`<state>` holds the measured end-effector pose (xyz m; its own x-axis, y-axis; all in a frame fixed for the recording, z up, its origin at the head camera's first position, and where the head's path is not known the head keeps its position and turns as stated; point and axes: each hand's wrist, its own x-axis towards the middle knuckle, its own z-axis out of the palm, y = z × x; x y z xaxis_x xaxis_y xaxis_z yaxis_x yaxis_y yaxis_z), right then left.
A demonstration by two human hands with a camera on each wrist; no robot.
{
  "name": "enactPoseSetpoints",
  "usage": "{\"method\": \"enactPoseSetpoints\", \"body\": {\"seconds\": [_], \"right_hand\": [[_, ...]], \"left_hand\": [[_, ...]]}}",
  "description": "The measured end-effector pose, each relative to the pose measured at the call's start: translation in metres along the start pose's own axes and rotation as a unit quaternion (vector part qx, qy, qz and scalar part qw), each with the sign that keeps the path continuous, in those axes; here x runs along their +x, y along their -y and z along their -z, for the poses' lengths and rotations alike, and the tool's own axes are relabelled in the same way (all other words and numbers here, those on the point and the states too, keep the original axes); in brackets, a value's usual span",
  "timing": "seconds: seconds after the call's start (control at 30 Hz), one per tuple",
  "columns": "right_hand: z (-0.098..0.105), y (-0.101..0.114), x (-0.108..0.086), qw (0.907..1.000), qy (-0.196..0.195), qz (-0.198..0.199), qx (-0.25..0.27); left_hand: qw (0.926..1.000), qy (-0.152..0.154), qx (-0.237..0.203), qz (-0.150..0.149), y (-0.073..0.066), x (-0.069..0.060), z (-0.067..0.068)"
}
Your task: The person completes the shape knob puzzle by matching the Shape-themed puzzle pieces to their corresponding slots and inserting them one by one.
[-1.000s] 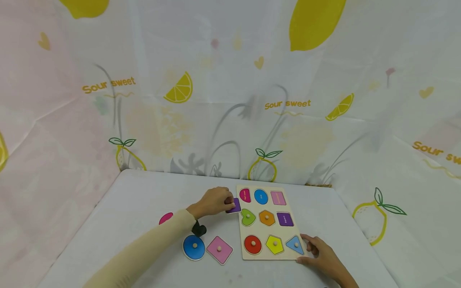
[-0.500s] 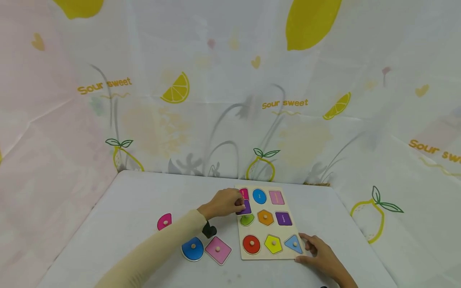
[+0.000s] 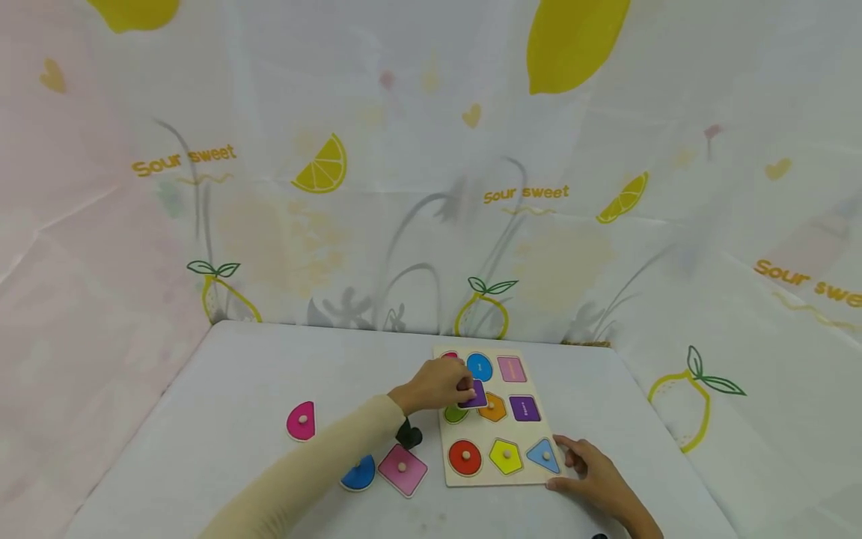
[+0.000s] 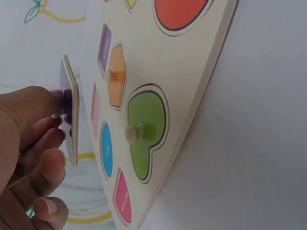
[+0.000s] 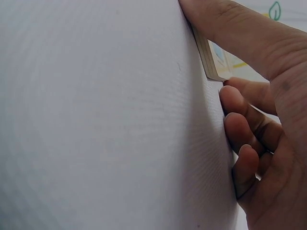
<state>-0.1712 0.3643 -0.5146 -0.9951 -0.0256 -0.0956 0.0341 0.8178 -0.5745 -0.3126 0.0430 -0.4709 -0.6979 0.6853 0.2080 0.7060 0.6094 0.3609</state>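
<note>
My left hand point(image 3: 438, 385) pinches a purple square puzzle piece point(image 3: 480, 394) by its knob. In the left wrist view the piece point(image 4: 72, 139) hangs tilted above the wooden puzzle board point(image 4: 184, 108), apart from it. Below and left of that piece sits a green heart piece point(image 3: 455, 414) in its recess; an orange hexagon piece point(image 3: 494, 408) is partly covered by it. A purple square recess point(image 3: 525, 409) lies to the right. At the board's near right corner, my right hand point(image 3: 592, 477) grips the edge point(image 5: 204, 52) between thumb and index finger, its other fingers curled.
Left of the board, loose on the white table point(image 3: 222, 419), lie a magenta half-round piece point(image 3: 301, 429), a blue round piece point(image 3: 361, 476) partly behind the sleeve, and a pink diamond-like piece point(image 3: 402, 475). A lemon-print cloth point(image 3: 377, 247) stands behind the table.
My left hand has carried the purple square piece rightward from the board's left edge to above its middle row. The right hand stays on the board's corner. The head view has shifted slightly.
</note>
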Motion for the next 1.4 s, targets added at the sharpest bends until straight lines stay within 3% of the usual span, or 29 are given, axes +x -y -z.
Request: {"method": "enactPoseSetpoints", "body": {"seconds": [0.43, 0.67, 1.03, 1.23, 1.4], "right_hand": [[0.001, -0.001, -0.001, 1.0, -0.003, 0.003, 0.005], [-0.001, 0.002, 0.002, 1.0, -0.001, 0.004, 0.004], [0.001, -0.002, 0.0, 0.9996, 0.005, 0.024, 0.015], [0.001, 0.001, -0.001, 0.9994, 0.007, 0.021, 0.026], [0.001, 0.0, -0.001, 0.9996, 0.003, 0.015, 0.024]], "left_hand": [[0.9993, -0.005, -0.001, -0.036, -0.02, 0.017, -0.015], [0.999, 0.005, -0.019, -0.039, -0.028, 0.024, -0.023], [0.9994, 0.006, -0.011, -0.032, -0.044, 0.044, -0.04], [0.9992, 0.015, -0.025, -0.028, -0.05, 0.045, -0.048], [0.9994, 0.012, -0.011, -0.031, -0.053, 0.047, -0.053]]}}
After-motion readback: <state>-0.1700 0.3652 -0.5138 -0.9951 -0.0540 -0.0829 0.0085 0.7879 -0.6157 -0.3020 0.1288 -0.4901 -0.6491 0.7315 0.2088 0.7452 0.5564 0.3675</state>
